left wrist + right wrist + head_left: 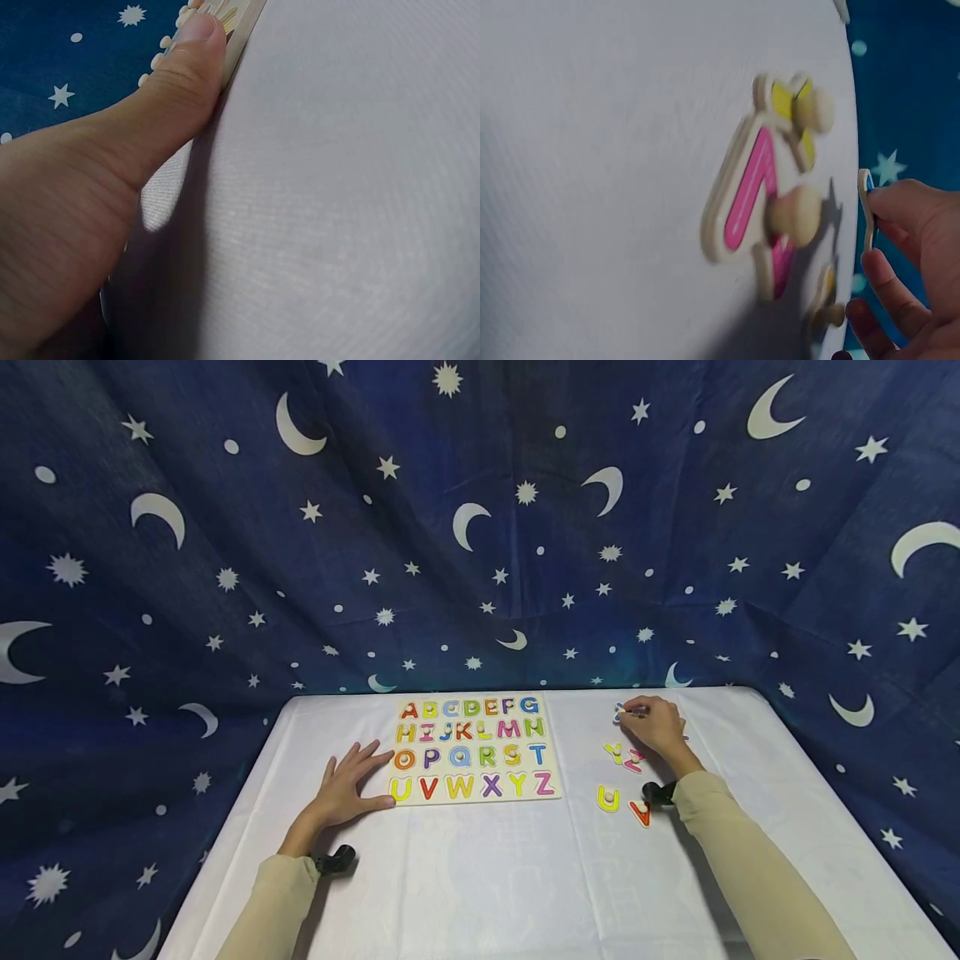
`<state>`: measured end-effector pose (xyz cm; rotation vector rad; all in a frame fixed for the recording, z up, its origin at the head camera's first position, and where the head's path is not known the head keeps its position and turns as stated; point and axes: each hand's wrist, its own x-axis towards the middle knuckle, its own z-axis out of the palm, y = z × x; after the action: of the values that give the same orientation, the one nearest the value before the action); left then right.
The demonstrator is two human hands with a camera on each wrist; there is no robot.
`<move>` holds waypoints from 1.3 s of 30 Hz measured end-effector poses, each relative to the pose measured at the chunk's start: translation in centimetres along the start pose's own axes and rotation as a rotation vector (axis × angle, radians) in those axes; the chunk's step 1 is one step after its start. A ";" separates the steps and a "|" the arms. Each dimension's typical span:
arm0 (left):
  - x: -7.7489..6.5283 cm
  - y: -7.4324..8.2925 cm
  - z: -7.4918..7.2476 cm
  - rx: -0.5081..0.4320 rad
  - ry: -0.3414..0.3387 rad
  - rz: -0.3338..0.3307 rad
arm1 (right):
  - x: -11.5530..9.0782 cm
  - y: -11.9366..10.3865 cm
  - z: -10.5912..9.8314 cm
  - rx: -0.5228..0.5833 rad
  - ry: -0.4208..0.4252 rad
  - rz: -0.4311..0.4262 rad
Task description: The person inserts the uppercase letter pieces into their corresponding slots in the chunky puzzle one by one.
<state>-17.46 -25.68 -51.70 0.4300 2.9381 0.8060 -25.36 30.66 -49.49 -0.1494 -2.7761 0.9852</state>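
A letter puzzle board (473, 803) lies on the white table; many slots hold knobbed letters, while the bottom row and the blue T slot show no knobs. My left hand (349, 785) has its fingers spread at the board's left side, the thumb (187, 67) resting on the near corner. With thumb and fingers, my right hand (657, 725) pinches a blue letter piece (868, 202), seen edge-on in the right wrist view. Nearby lie a yellow Y piece (613, 750) and a pink Z piece (633, 762). Closer in are a yellow U piece (608, 799) and a red V piece (641, 813).
Another yellowish letter piece (825, 304) lies beyond the pink one, partly in shadow. A dark blue curtain (480, 568) with moons and stars hangs behind the table (480, 885). Black wrist cameras sit on both wrists.
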 end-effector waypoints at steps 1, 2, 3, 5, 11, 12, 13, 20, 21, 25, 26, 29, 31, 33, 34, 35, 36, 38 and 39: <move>0.0 0.0 0.0 -0.002 0.002 0.002 | -0.1 -0.2 0.0 0.015 0.001 -0.015; 0.0 0.1 0.0 -0.003 0.005 0.005 | -0.2 -0.4 0.1 0.031 0.004 -0.028; 0.0 0.1 0.0 -0.004 0.007 0.007 | -0.3 -0.7 0.1 0.048 0.005 -0.044; 0.0 0.1 -0.1 -0.004 0.009 0.011 | -0.4 -1.2 0.2 0.083 -0.001 -0.077; -0.1 0.1 -0.1 -0.004 -0.003 0.002 | -1.2 -2.9 0.5 0.176 -0.039 -0.152; -0.1 0.1 -0.1 -0.005 -0.003 0.001 | -1.3 -3.2 0.6 0.185 -0.042 -0.161; -0.1 0.1 -0.1 -0.005 -0.003 0.000 | -1.5 -3.5 0.7 0.197 -0.043 -0.171; 0.0 0.0 -0.1 0.001 0.000 0.005 | -2.5 -5.4 1.6 0.240 -0.040 -0.233; 0.0 0.0 -0.1 0.000 0.000 0.006 | -2.7 -5.6 1.7 0.248 -0.046 -0.238; 0.0 0.0 0.0 -0.003 0.003 0.008 | -3.2 -6.3 2.4 0.264 -0.078 -0.232; 0.0 0.0 0.0 -0.003 0.003 0.008 | -3.4 -6.5 2.6 0.265 -0.090 -0.232; 0.0 0.1 0.0 -0.010 0.001 0.006 | -3.7 -6.8 3.3 0.254 -0.120 -0.232; 0.0 0.1 -0.1 -0.009 -0.001 0.006 | -4.0 -7.1 3.6 0.251 -0.139 -0.240; 0.0 0.1 -0.1 -0.010 -0.002 0.008 | -4.3 -7.4 4.1 0.250 -0.153 -0.249; 0.0 0.1 -0.1 -0.009 -0.001 0.009 | -4.4 -7.5 4.3 0.256 -0.159 -0.255; 0.0 0.1 -0.2 -0.008 -0.001 0.010 | -4.5 -7.7 4.5 0.262 -0.164 -0.263; 0.0 0.1 -0.2 -0.007 0.000 0.011 | -4.6 -7.9 4.7 0.268 -0.168 -0.275; 0.0 0.1 -0.2 -0.006 0.001 0.012 | -4.8 -8.2 5.2 0.270 -0.175 -0.297; 0.0 0.1 -0.2 -0.004 0.000 0.011 | -4.9 -8.3 5.4 0.267 -0.180 -0.304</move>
<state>-17.44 -25.72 -51.52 0.4468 2.9363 0.8125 -22.02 20.14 -49.05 0.4053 -2.6713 1.3213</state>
